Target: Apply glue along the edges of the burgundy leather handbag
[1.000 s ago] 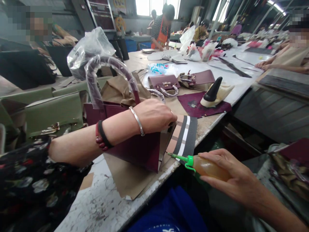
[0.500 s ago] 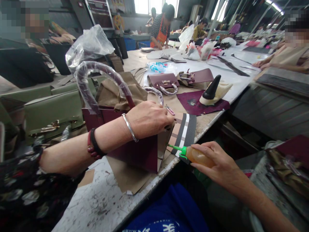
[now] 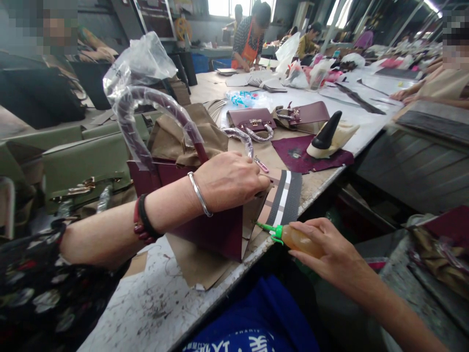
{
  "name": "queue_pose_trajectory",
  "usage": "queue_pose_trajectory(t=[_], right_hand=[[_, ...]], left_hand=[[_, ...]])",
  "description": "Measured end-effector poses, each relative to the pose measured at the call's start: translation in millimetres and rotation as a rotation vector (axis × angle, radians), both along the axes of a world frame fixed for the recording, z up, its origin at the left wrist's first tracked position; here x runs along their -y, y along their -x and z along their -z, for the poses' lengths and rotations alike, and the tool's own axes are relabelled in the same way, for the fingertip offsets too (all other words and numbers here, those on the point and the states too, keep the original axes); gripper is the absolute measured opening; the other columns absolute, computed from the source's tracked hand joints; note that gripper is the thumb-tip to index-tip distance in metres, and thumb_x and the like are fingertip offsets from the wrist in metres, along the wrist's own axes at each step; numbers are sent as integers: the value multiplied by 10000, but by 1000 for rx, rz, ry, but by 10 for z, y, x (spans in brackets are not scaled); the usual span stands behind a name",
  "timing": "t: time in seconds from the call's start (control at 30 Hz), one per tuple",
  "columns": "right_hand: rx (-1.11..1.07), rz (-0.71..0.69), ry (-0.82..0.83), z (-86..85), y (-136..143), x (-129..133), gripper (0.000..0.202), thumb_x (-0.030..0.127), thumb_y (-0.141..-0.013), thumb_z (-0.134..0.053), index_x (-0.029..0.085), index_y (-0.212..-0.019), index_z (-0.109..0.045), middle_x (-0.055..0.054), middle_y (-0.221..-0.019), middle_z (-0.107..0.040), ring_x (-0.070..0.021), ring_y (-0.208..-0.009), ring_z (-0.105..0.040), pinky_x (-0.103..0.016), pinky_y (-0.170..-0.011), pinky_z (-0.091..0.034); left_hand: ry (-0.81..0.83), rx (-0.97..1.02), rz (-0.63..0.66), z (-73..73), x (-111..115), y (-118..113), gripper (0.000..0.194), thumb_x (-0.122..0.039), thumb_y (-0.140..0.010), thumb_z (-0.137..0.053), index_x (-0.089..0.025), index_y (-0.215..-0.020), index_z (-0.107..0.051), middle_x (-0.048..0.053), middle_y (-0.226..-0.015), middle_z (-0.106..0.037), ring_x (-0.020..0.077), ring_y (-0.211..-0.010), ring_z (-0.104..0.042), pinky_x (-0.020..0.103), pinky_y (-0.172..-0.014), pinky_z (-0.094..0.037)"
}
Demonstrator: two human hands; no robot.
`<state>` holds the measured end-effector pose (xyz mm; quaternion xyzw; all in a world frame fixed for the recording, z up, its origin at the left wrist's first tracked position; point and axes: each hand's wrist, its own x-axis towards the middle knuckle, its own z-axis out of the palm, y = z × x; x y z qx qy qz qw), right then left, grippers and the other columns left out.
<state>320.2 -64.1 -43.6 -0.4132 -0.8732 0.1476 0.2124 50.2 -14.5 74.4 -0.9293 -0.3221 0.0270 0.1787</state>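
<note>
A burgundy handbag (image 3: 208,234) stands near the table edge, its handle (image 3: 161,98) wrapped in clear plastic. My left hand (image 3: 232,181) is closed over the bag's upper right edge; the fingertips are mostly hidden behind the hand. In my right hand (image 3: 322,244) is a squeeze glue bottle (image 3: 298,240) of amber liquid with a green nozzle. The nozzle's tip points left, at the bag's open side panel (image 3: 251,220); whether it touches, I cannot tell. Just beyond lies a striped grey, white and tan piece (image 3: 284,198).
Two burgundy bags (image 3: 252,120) lie farther back. A pink-handled small tool (image 3: 261,164) is near my left hand. A black cone-shaped object (image 3: 328,131) stands on a cream base over purple material (image 3: 293,151). Green bags (image 3: 88,159) stand at left. Other people work around the table.
The view has shifted slightly, so most things sit a little to the right. Both hands keep their grips, and the nozzle stays by the bag's side panel.
</note>
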Motion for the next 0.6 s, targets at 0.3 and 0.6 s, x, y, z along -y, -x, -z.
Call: queue_pose_trajectory(t=[0.3,0.6], right_hand=[[46,19,5,88,10,-37,478,199,-815,-654,301,-1228,-438,-42,-1042,-444,-235,-956,-510,-394,-846,-476],[59,24,13,67,-8,6,485,202,-814,-654,309,-1231,-430,-44,-1029,-452,-234,-937,-525,-394,-836,-485]], left_hand=[[-41,-31,4,-81,32,-30,223,-188,-920,-355,-178,-918,-578,54,-798,-646,217,-724,-597,337,-595,-374],[-111,15,118,27,188,22,197,-196,-930,-372,-190,-884,-564,35,-784,-638,200,-708,-582,330,-630,-395]])
